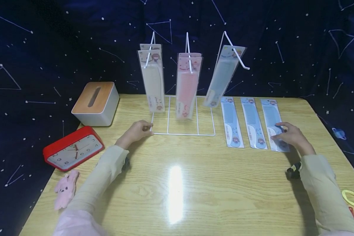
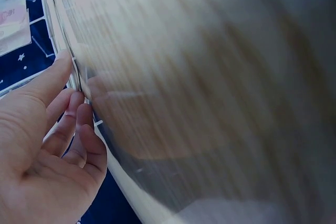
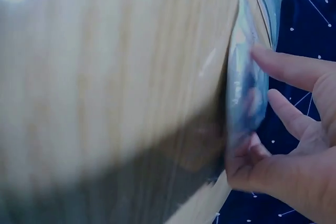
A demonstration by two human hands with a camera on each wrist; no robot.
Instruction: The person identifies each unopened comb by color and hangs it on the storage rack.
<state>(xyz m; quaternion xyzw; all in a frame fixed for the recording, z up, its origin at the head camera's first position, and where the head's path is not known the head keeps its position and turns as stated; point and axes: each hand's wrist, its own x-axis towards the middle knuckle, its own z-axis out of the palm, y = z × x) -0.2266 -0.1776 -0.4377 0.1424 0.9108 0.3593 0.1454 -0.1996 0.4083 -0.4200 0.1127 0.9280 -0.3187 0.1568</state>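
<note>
My left hand point(image 1: 138, 130) pinches the front left corner of a white wire display rack point(image 1: 183, 134) between thumb and fingers. From its three hooks hang packaged combs: cream combs point(image 1: 154, 83) at the left, pink combs point(image 1: 188, 91) in the middle, and a blue comb point(image 1: 223, 77) on the right hook, tilted. Three more packaged blue combs lie side by side right of the rack: a left one point(image 1: 231, 123), a middle one point(image 1: 253, 123) and a right one point(image 1: 272, 114). My right hand point(image 1: 293, 135) reaches over the right one, fingers spread, fingertips at its surface.
A tissue box point(image 1: 106, 114) with a wooden lid stands at the back left. In front of it are a red clock point(image 1: 68, 142) and a pink plush toy point(image 1: 66, 190). A yellow ring point(image 1: 351, 198) lies at the right edge. A dark starry cloth point(image 1: 268, 39) hangs behind the table point(image 1: 212, 196).
</note>
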